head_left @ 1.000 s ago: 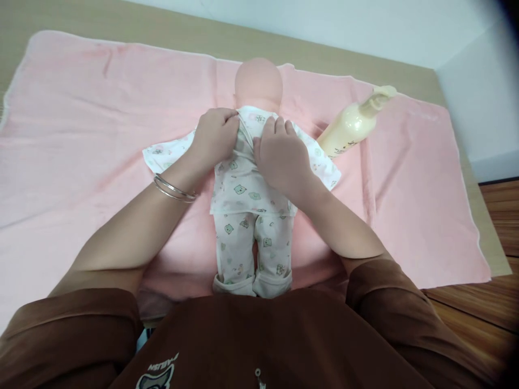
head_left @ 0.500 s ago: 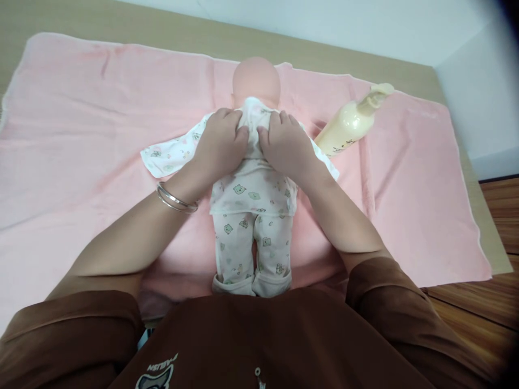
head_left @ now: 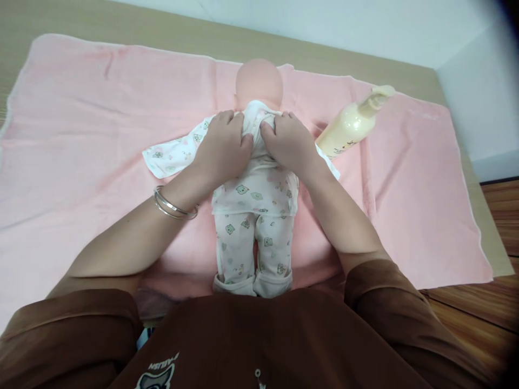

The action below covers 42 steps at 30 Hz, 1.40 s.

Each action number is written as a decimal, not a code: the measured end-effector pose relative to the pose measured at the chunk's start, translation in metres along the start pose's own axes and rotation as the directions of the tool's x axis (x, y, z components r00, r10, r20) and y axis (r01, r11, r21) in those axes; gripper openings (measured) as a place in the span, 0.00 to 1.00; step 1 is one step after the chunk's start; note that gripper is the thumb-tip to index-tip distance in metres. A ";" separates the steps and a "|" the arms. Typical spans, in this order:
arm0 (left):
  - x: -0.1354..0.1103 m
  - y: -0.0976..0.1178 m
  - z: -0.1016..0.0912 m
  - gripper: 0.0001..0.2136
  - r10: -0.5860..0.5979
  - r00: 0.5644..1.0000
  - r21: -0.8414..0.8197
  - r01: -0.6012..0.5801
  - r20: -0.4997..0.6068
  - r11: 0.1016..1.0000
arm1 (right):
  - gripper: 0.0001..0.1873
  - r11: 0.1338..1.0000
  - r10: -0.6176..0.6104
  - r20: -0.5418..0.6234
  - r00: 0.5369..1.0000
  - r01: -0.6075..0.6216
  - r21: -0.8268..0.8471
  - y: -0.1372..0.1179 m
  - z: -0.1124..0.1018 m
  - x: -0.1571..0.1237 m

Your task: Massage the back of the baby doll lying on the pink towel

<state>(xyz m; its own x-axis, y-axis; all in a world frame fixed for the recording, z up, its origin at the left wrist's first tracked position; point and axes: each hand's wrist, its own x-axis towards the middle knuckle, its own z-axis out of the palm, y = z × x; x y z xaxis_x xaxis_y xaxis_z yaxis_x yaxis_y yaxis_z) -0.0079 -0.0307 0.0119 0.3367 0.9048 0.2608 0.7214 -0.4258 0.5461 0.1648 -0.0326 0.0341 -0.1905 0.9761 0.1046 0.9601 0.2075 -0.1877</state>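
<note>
A baby doll (head_left: 259, 81) lies on its front with its bald head away from me, dressed in a white printed top (head_left: 255, 189) and matching trousers (head_left: 235, 248). My left hand (head_left: 227, 143) is curled over the doll's left-side shoulder in the picture, thumb on the upper back. On the opposite shoulder, my right hand (head_left: 292, 140) grips in the same way. The top's cloth is wrinkled between my two thumbs. Both hands' fingertips are partly hidden beyond the shoulders. One loose sleeve (head_left: 170, 154) spreads out to the left.
Under the doll is a pink blanket (head_left: 81, 119) on a wooden table (head_left: 324, 51). A cream pump bottle (head_left: 346, 129) lies tilted to the right of the doll. A white wall (head_left: 385, 27) stands behind the table; wooden floor (head_left: 478, 308) shows at right.
My thumbs have shifted slightly on the doll's upper back, and the cloth between them is more bunched. Both hands stay at the shoulders; the bottle has not moved.
</note>
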 end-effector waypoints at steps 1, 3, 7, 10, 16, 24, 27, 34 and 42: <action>-0.002 0.003 -0.002 0.12 0.013 1.000 0.017 -0.013 -0.003 1.000 | 0.30 0.999 0.035 0.013 0.999 -0.036 0.025 0.001 0.001 0.002; -0.004 0.007 -0.003 0.09 0.020 1.000 0.018 -0.020 -0.020 1.000 | 0.31 0.996 0.067 0.024 0.997 -0.068 0.061 0.001 0.003 0.003; 0.004 0.011 -0.004 0.11 -0.071 0.997 -0.025 0.070 -0.010 0.997 | 0.32 0.997 0.060 -0.003 0.998 -0.060 0.052 -0.002 0.005 -0.005; 0.015 0.008 -0.007 0.19 -0.129 0.992 -0.027 0.129 -0.001 0.991 | 0.33 1.000 0.030 0.029 0.999 -0.030 0.001 -0.010 0.001 -0.015; 0.023 -0.009 0.000 0.14 -0.116 0.993 -0.082 0.117 0.013 0.990 | 0.30 1.000 -0.020 0.013 1.000 0.020 0.008 -0.022 -0.005 -0.026; 0.026 -0.025 0.018 0.19 -0.132 0.991 -0.005 0.132 0.013 0.991 | 0.28 0.993 0.030 0.002 1.000 -0.029 -0.112 -0.020 -0.004 -0.015; 0.026 -0.027 0.019 0.21 -0.126 0.992 0.013 0.126 -0.004 0.992 | 0.25 0.994 0.084 -0.022 0.996 -0.085 -0.069 -0.015 0.001 -0.008; 0.022 -0.028 0.024 0.21 -0.118 0.990 -0.029 0.116 -0.074 0.993 | 0.26 0.989 0.120 -0.001 0.993 -0.120 0.081 -0.002 0.010 0.003; 0.021 -0.016 0.024 0.22 -0.229 0.969 0.041 0.233 -0.092 0.972 | 0.25 0.989 0.134 0.005 0.991 -0.134 0.062 -0.001 0.012 0.004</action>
<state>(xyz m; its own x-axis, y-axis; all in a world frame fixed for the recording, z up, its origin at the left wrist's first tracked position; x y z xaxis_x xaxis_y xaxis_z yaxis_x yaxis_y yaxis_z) 0.0018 -0.0042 -0.0102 0.1057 0.9739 0.2008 0.8041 -0.2025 0.5590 0.1608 -0.0281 0.0230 -0.0616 0.9954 0.0741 0.9622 0.0789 -0.2606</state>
